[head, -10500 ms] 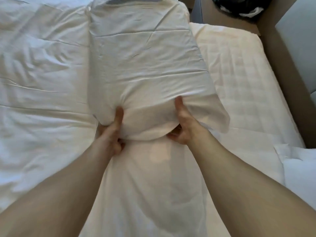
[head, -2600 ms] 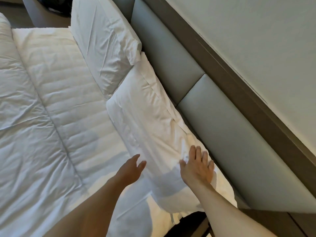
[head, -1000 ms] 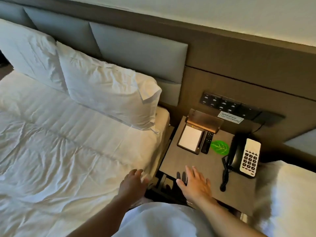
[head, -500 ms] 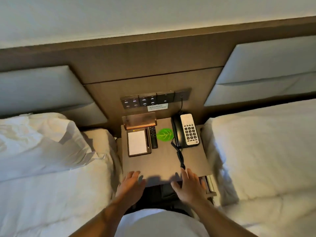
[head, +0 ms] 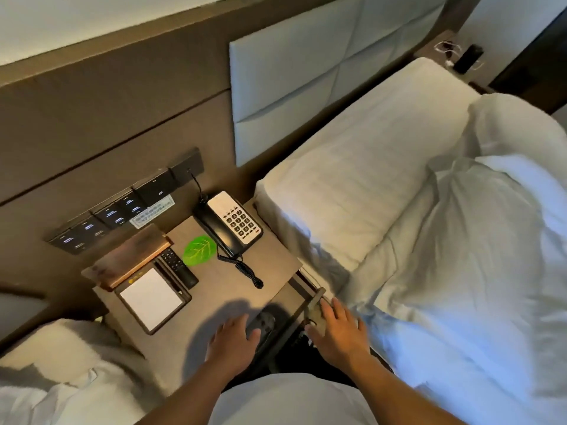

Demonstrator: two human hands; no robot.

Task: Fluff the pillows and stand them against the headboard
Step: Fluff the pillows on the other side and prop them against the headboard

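My left hand [head: 233, 339] hovers with its fingers spread over the front edge of the nightstand [head: 276, 262] and holds nothing. My right hand [head: 337, 331] is also open and empty, at the gap between the nightstand and the right bed. That bed shows a bare white mattress top [head: 352, 179] below a pale padded headboard panel [head: 291, 72]. A rumpled white duvet [head: 475, 256] covers the rest of it. A white bulge at its far side [head: 515, 127] may be a pillow; I cannot tell. A corner of the left bed's white pillow [head: 55, 360] shows at the lower left.
The nightstand carries a black and white telephone [head: 234, 225] with a coiled cord, a notepad in a dark holder [head: 152, 299], a remote control [head: 179, 268] and a green leaf-shaped mat [head: 199, 250]. A row of wall switches [head: 122, 210] sits behind it. A second bedside table [head: 454, 53] stands far right.
The view has swung from the left bed and its two standing pillows, across the nightstand, toward the right bed. Both hands stay open and empty and moved right with it.
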